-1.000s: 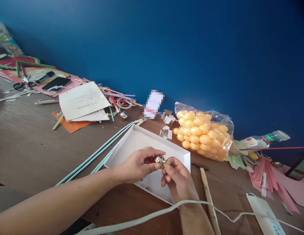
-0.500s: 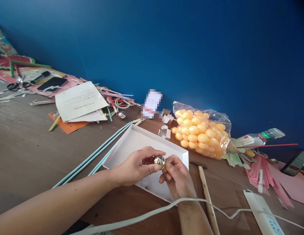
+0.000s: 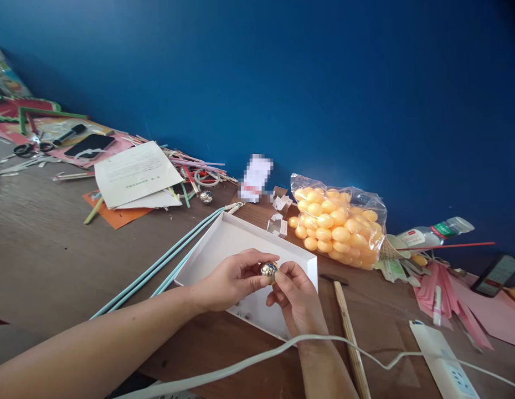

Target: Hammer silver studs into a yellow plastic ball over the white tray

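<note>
A small shiny metallic ball (image 3: 268, 270) with a dimpled surface is held above a shallow white box (image 3: 245, 227). My left hand (image 3: 236, 277) grips it from the left between thumb and fingers. From the other side, my right hand (image 3: 299, 293) has its thumb and fingertips closed against the ball's right edge. Whether the right fingers also pinch something small cannot be made out. A few tiny pieces lie in the near part of the box, partly hidden under the left wrist.
A white cable (image 3: 224, 372) crosses in front of my right forearm. Nearby lie a wooden-handled hammer (image 3: 349, 338), pale blue rods (image 3: 166, 259), a bag of orange balls (image 3: 340, 224) and a power strip (image 3: 442, 354). Another metallic ball (image 3: 205, 197) sits beside the papers (image 3: 137, 172).
Both hands keep their hold on the ball, with only a slight shift of the right fingers. The whole view has moved a little.
</note>
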The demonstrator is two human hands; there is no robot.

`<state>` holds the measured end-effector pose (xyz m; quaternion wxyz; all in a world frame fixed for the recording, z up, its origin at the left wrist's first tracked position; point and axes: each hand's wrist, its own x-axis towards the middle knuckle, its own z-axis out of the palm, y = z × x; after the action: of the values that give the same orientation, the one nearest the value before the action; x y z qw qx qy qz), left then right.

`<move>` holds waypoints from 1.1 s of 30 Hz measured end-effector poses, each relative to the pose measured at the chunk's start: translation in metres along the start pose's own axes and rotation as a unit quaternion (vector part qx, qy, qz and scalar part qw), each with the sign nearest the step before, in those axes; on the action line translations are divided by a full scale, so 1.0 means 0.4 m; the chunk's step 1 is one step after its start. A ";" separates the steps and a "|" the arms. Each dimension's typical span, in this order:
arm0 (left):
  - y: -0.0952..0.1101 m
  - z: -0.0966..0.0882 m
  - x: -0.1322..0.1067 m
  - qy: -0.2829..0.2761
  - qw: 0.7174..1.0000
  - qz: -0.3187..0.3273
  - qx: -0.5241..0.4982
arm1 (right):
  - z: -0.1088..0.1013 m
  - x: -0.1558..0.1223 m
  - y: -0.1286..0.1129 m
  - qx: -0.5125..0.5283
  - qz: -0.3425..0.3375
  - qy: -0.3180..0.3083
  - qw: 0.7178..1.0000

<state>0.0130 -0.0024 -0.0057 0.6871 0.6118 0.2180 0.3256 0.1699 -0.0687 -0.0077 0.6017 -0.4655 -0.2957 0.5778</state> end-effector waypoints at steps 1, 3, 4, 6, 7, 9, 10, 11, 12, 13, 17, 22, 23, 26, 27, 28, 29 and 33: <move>-0.001 0.000 0.000 0.002 1.000 0.001 0.008 | 0.000 0.001 0.001 -0.008 -0.001 0.004 1.000; -0.001 0.000 0.001 0.004 1.000 0.000 0.018 | -0.001 0.002 0.001 -0.029 -0.005 0.007 1.000; -0.001 0.000 0.001 0.006 1.000 0.002 0.022 | -0.002 0.002 0.002 -0.041 -0.009 0.007 0.999; -0.002 0.001 0.001 0.011 0.999 0.005 0.031 | -0.005 0.002 0.003 -0.065 -0.022 0.011 0.998; -0.002 0.001 0.001 0.014 0.999 0.006 0.036 | -0.006 0.002 0.003 -0.075 -0.027 0.013 0.997; -0.004 0.002 0.000 0.017 0.999 0.007 0.042 | -0.006 0.001 0.005 -0.086 -0.036 0.017 0.995; -0.004 0.003 0.000 0.019 0.999 0.005 0.040 | -0.005 -0.001 0.005 -0.089 -0.039 0.018 0.995; -0.004 0.003 0.000 0.020 0.999 0.001 0.033 | -0.003 -0.002 0.006 -0.090 -0.040 0.018 0.995; -0.003 0.004 0.001 0.020 1.000 -0.008 0.019 | -0.001 -0.004 0.006 -0.090 -0.043 0.019 0.995; -0.001 0.004 0.001 0.016 1.000 -0.021 -0.002 | 0.002 -0.006 0.006 -0.088 -0.047 0.022 0.995; 0.006 -0.001 0.007 -0.009 0.991 -0.080 -0.111 | 0.012 -0.012 0.002 -0.071 -0.076 0.038 0.994; -0.001 -0.014 0.013 -0.022 0.982 -0.095 -0.165 | 0.008 -0.024 0.000 -0.146 -0.141 0.049 0.978; -0.002 -0.015 0.013 -0.023 0.981 -0.094 -0.169 | 0.006 -0.026 0.002 -0.188 -0.158 0.047 0.968; -0.003 -0.015 0.012 -0.027 0.978 -0.095 -0.184 | 0.000 -0.026 0.009 -0.317 -0.218 0.043 0.922; -0.003 -0.014 0.012 -0.031 0.977 -0.095 -0.190 | -0.001 -0.025 0.012 -0.349 -0.239 0.043 0.905; -0.002 -0.013 0.012 -0.035 0.976 -0.093 -0.195 | -0.002 -0.024 0.014 -0.373 -0.258 0.044 0.890; -0.002 -0.012 0.013 -0.038 0.975 -0.091 -0.198 | -0.003 -0.022 0.016 -0.388 -0.273 0.044 0.879; -0.001 -0.011 0.014 -0.037 0.974 -0.089 -0.207 | -0.001 -0.018 0.020 -0.395 -0.308 0.039 0.864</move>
<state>0.0139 0.0047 -0.0062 0.8325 0.4460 0.1741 0.2788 0.1658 -0.0766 -0.0138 0.5256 -0.5716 -0.6041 0.1790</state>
